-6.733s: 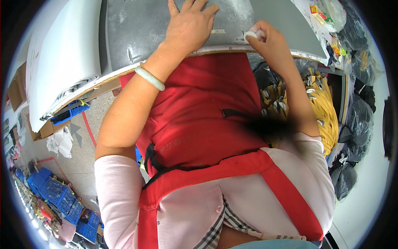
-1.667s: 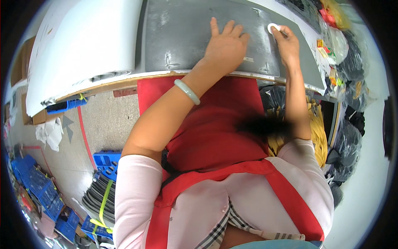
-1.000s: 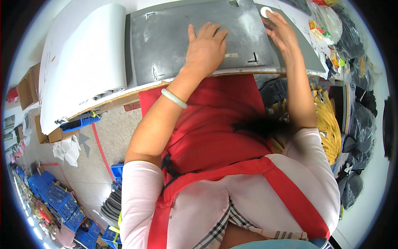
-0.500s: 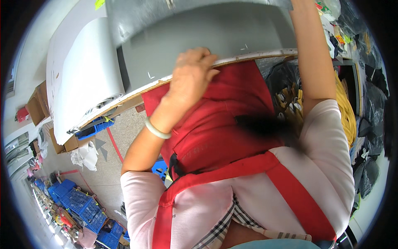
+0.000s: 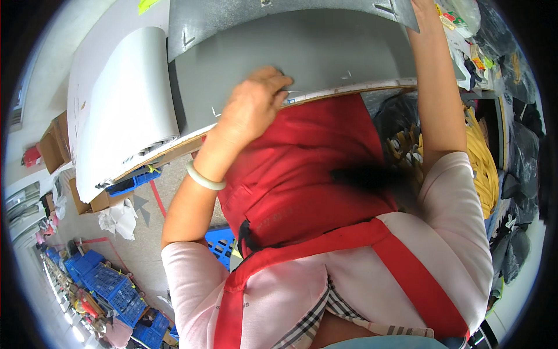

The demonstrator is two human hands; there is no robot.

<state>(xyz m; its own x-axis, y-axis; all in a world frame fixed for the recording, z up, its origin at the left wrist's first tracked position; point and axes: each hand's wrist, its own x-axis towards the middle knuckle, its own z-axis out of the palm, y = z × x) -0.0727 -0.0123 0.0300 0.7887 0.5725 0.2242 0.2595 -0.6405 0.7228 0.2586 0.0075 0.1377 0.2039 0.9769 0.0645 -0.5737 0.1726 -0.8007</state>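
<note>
My left hand (image 5: pixel 254 103) hovers at the front edge of the table, fingers bent together and slightly blurred; anything between them is hidden. Under and beyond it lies a dark grey sheet (image 5: pixel 244 58) with small white corner marks. A lighter grey, mottled panel (image 5: pixel 232 23) with dark corner marks is above that sheet, its near edge looking bowed. My right arm reaches up along the panel's right end. Only part of my right hand (image 5: pixel 423 8) shows at the top rim, by the panel's right corner, and its fingers are out of sight.
A thick white roll or folded stack of sheeting (image 5: pixel 125 87) lies on the table's left. Cardboard boxes (image 5: pixel 55 142) and blue crates (image 5: pixel 107 279) stand on the floor at left. Yellow material (image 5: pixel 482 163) and black plastic bags (image 5: pixel 520 145) are at right.
The light grey panel has shifted right, and its right end has come nearer to me. My left hand has moved slightly left, its fingers more curled.
</note>
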